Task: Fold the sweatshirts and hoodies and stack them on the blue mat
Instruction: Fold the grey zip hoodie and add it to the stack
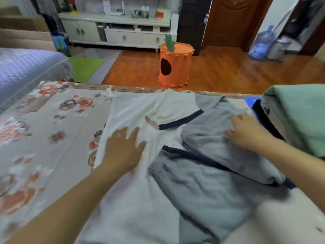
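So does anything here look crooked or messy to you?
Only the white and grey sweatshirt itself: its grey sleeves lie bunched and slanted across the body, not yet squared. The left hand presses flat on the white part, the right hand on the grey. Nothing looks spilled or damaged.

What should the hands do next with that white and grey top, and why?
Probably fold the near half up over the far half. The grey sleeves already lie across the sweatshirt, and the left hand and right hand press flat on it, so only lengthwise folding looks left.
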